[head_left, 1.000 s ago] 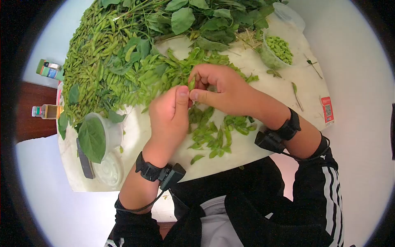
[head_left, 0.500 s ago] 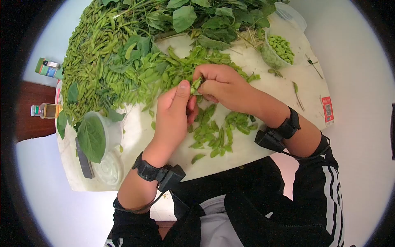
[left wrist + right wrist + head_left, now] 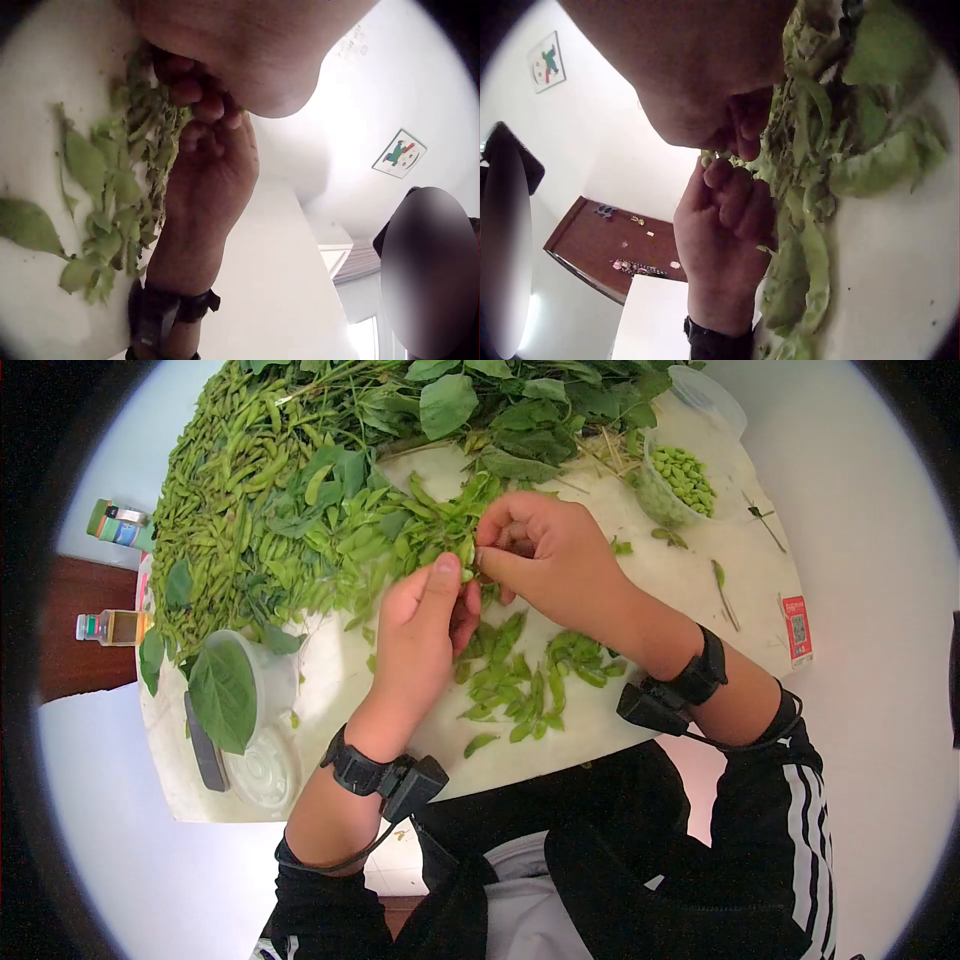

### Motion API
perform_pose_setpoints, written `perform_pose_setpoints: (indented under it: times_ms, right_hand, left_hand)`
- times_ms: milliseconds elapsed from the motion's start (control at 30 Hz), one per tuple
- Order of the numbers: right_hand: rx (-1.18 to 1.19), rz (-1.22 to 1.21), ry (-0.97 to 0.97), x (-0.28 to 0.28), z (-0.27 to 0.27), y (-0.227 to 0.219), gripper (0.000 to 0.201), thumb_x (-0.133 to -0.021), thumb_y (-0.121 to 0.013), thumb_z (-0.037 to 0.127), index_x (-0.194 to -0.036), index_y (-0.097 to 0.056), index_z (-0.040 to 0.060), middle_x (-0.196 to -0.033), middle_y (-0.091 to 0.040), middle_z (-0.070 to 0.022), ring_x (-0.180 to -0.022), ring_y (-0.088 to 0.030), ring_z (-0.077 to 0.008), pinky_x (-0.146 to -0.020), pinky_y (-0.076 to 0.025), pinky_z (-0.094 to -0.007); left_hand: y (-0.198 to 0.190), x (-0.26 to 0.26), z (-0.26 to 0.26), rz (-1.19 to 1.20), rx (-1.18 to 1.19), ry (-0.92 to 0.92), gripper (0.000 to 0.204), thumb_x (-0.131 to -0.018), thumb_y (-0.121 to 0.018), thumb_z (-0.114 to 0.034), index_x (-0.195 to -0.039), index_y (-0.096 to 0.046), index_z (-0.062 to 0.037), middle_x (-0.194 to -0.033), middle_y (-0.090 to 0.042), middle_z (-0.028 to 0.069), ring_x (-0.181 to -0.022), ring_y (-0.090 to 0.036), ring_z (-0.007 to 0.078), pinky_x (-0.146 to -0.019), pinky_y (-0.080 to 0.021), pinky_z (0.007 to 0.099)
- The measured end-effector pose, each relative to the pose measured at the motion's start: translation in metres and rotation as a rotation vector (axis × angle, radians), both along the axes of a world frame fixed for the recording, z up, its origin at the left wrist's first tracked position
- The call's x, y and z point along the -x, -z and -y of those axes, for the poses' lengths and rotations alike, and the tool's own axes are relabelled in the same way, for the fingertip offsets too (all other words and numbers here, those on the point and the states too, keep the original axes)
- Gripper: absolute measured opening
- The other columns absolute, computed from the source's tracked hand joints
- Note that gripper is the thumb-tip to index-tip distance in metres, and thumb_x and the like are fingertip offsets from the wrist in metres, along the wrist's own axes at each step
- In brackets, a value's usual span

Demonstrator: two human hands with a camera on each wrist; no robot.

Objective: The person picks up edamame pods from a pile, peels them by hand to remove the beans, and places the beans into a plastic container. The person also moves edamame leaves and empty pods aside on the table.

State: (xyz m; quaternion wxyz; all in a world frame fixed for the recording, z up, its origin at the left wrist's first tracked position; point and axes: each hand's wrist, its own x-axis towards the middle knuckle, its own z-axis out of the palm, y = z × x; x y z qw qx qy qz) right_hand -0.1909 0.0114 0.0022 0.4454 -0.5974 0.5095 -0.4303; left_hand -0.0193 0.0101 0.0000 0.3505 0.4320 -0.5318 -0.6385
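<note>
A green soybean pod is between the two hands in the head view, above the middle of the table. The left hand holds it between thumb and curled fingers. Thumb and forefinger of the right hand pinch at the pod's right side. A pale green bean shows at the left fingertips in the right wrist view. Below the hands lie loose pods and husks. Past the fingertips spreads a heap of pods; the right wrist view has flat green husks beside the left hand.
Picked pods pile up at the left, leafy stalks at the back. A tub of shelled beans stands at back right. At front left are a white tub with a large leaf and a clear lid.
The hands were close together at the pod; the right hand has since shifted up and its fingers have spread into a wider curve. The left hand has turned slightly, showing more of its fingers.
</note>
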Motion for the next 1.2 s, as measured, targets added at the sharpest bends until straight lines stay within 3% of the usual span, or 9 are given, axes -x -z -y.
perform_pose_setpoints:
  times_ms: [133, 233, 400, 567, 633, 733, 933, 1133, 1200]
  right_hand:
    - [0.101, 0.052, -0.028, -0.004, 0.000, 0.007, 0.014, -0.083, -0.062, 0.009, -0.090, -0.061, -0.0033, -0.067, -0.064, -0.0057, -0.058, -0.060, -0.0103, -0.055, -0.048, -0.0264]
    - [-0.079, 0.181, -0.095, -0.002, -0.004, 0.000, 0.015, -0.083, -0.061, 0.007, -0.093, -0.060, -0.0033, -0.067, -0.064, -0.0056, -0.059, -0.060, -0.0111, -0.057, -0.049, -0.0271]
    - [-0.251, 0.432, -0.290, 0.007, 0.001, -0.001, 0.014, -0.090, -0.061, 0.010, -0.098, -0.058, -0.0006, -0.069, -0.062, -0.0031, -0.058, -0.058, -0.0099, -0.054, -0.048, -0.0250]
    - [-0.213, 0.309, -0.302, 0.004, 0.005, -0.001, 0.017, -0.097, -0.059, 0.019, -0.097, -0.057, 0.0027, -0.071, -0.058, 0.0008, -0.061, -0.056, -0.0070, -0.057, -0.044, -0.0220]
    - [-0.205, 0.295, -0.321, 0.006, 0.006, 0.001, 0.018, -0.098, -0.059, 0.021, -0.096, -0.056, 0.0031, -0.071, -0.058, 0.0013, -0.061, -0.055, -0.0069, -0.057, -0.044, -0.0219]
    - [-0.149, 0.373, -0.309, 0.005, 0.005, 0.000, 0.018, -0.096, -0.062, 0.019, -0.091, -0.057, 0.0024, -0.069, -0.059, -0.0010, -0.059, -0.056, -0.0075, -0.054, -0.046, -0.0233]
    - [-0.153, 0.231, -0.255, 0.006, -0.001, -0.011, 0.013, -0.094, -0.063, 0.015, -0.095, -0.057, 0.0031, -0.077, -0.059, 0.0017, -0.065, -0.056, -0.0059, -0.059, -0.044, -0.0210]
    - [-0.124, 0.208, -0.304, 0.012, 0.004, -0.006, 0.012, -0.089, -0.068, 0.011, -0.092, -0.058, 0.0045, -0.072, -0.056, 0.0049, -0.061, -0.050, -0.0026, -0.057, -0.040, -0.0198]
    - [-0.124, 0.186, -0.284, 0.011, 0.007, -0.003, 0.010, -0.088, -0.067, 0.009, -0.090, -0.058, 0.0058, -0.069, -0.054, 0.0066, -0.061, -0.047, -0.0011, -0.055, -0.038, -0.0197]
  left_hand:
    - [-0.003, -0.002, -0.002, -0.012, -0.070, 0.000, 0.046, -0.102, -0.044, -0.043, -0.075, -0.054, -0.0071, -0.061, -0.048, -0.0005, -0.050, -0.042, 0.0081, -0.047, -0.031, 0.0235]
    - [0.002, -0.005, -0.005, 0.086, 0.133, 0.040, 0.043, -0.103, -0.045, -0.038, -0.075, -0.053, -0.0062, -0.062, -0.048, -0.0007, -0.052, -0.042, 0.0077, -0.047, -0.032, 0.0234]
    - [0.005, -0.010, -0.002, 0.076, 0.209, 0.088, 0.041, -0.103, -0.045, -0.033, -0.076, -0.054, -0.0041, -0.062, -0.049, -0.0011, -0.053, -0.042, 0.0069, -0.048, -0.033, 0.0236]
    - [0.000, -0.010, 0.001, 0.017, 0.163, 0.131, 0.040, -0.103, -0.045, -0.032, -0.076, -0.054, -0.0035, -0.062, -0.050, -0.0001, -0.053, -0.044, 0.0070, -0.048, -0.033, 0.0237]
    - [-0.006, -0.011, 0.003, -0.114, -0.086, 0.171, 0.041, -0.101, -0.044, -0.036, -0.073, -0.050, -0.0061, -0.060, -0.048, 0.0010, -0.052, -0.043, 0.0084, -0.049, -0.031, 0.0239]
    - [0.000, -0.015, 0.008, -0.288, -0.231, 0.232, 0.042, -0.099, -0.043, -0.040, -0.071, -0.046, -0.0091, -0.059, -0.046, 0.0015, -0.051, -0.041, 0.0097, -0.049, -0.029, 0.0242]
    - [0.003, -0.015, 0.010, -0.308, -0.190, 0.290, 0.041, -0.100, -0.042, -0.039, -0.071, -0.043, -0.0100, -0.059, -0.045, 0.0008, -0.052, -0.038, 0.0094, -0.050, -0.028, 0.0245]
    - [0.008, -0.014, 0.009, -0.129, -0.052, 0.269, 0.033, -0.101, -0.041, -0.035, -0.086, -0.049, -0.0064, -0.061, -0.038, -0.0016, -0.052, -0.037, 0.0101, -0.050, -0.028, 0.0248]
    - [0.003, -0.010, 0.007, -0.121, -0.079, 0.239, 0.034, -0.101, -0.042, -0.035, -0.084, -0.048, -0.0069, -0.060, -0.038, -0.0012, -0.052, -0.036, 0.0101, -0.050, -0.028, 0.0248]
